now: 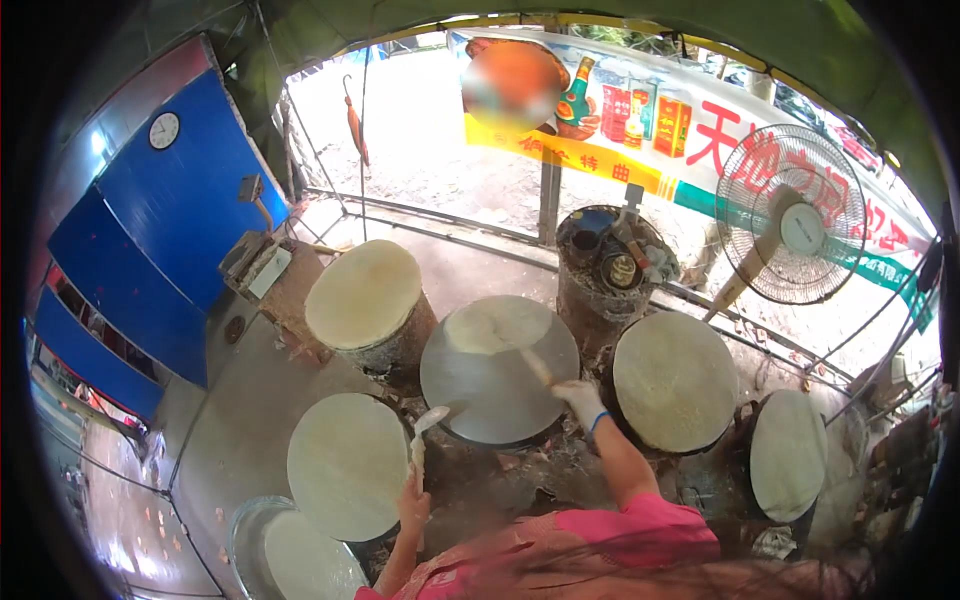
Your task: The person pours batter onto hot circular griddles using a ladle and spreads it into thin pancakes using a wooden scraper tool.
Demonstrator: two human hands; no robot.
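My right hand (580, 399), with a blue band at the wrist, grips the wooden handle (537, 366) of a spreader. The spreader's head rests in pale batter (480, 322) on the far part of a round griddle (487, 409); the nearer surface is bare. Near the griddle's left edge, my left hand (413, 504) is closed around a batter-coated ladle (429, 421), its bowl upward. A pale sheet covers the round griddle (349, 466) left of that hand. Below it, a metal basin (255, 517) contains pale batter (307, 559).
More round griddles bear pale sheets at the back left (365, 294), right (675, 382) and far right (787, 455). A drum (600, 304) holding containers and a brush stands behind. A large fan (802, 225) is at the right; a brick-like stand (289, 277) is at the left.
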